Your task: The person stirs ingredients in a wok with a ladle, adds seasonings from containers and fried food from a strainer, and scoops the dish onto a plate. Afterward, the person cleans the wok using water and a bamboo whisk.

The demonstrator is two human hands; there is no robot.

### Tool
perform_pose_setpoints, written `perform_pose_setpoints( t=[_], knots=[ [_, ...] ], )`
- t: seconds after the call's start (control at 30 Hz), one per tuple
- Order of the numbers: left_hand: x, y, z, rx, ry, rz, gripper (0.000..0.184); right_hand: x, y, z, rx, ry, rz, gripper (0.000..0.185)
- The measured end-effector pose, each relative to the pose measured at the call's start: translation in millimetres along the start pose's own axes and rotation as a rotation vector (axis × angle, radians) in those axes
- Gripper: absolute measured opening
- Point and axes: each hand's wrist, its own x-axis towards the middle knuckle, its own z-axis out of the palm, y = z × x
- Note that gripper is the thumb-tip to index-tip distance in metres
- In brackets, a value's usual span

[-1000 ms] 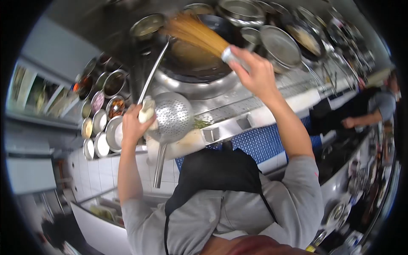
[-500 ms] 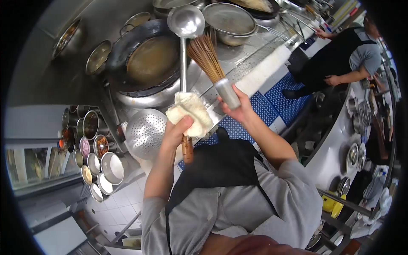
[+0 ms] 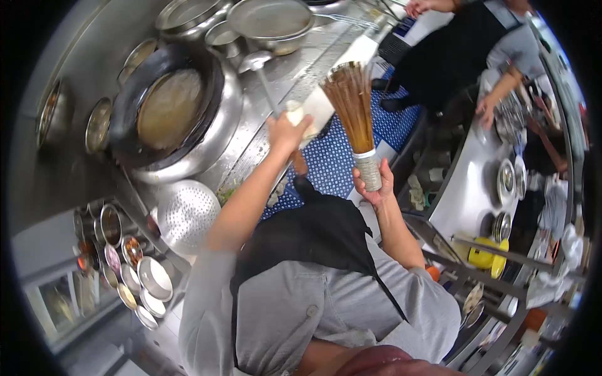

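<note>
My left hand (image 3: 286, 133) is closed around a long-handled metal ladle (image 3: 266, 84), with a white cloth (image 3: 295, 113) bunched in the same grip. The ladle's bowl points away from me, over the stove edge, and its wooden handle end shows below the hand. In my right hand (image 3: 377, 187) is a bamboo wok brush (image 3: 353, 116), gripped by its bound base with the bristles upward. The brush is apart from the ladle, to its right. A dark wok (image 3: 119, 119) with brownish liquid in it sits on the stove, left of both hands.
A perforated strainer (image 3: 187, 216) lies near my left forearm. Several seasoning containers (image 3: 153, 279) stand at lower left. Lidded pots (image 3: 269, 24) line the back of the stove. At right, a person in a black apron (image 3: 448, 56) stands by a metal counter (image 3: 454, 200).
The brush has moved away from the ladle to the right and is more upright. The ladle has shifted and its bowl has turned away. My view has swung, so the wok appears further left.
</note>
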Motion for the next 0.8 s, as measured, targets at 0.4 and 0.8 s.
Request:
perform_pose_setpoints(
  t=[0.4,0.8],
  knots=[
    [-74,-47,-111,-1.242,0.019,-0.143,0.046,244,39,257,-1.460,-0.601,-0.108,0.060],
    [-252,-118,-171,-1.382,0.852,-0.360,0.042,393,276,359,-2.121,-0.476,-0.001,0.047]
  ],
)
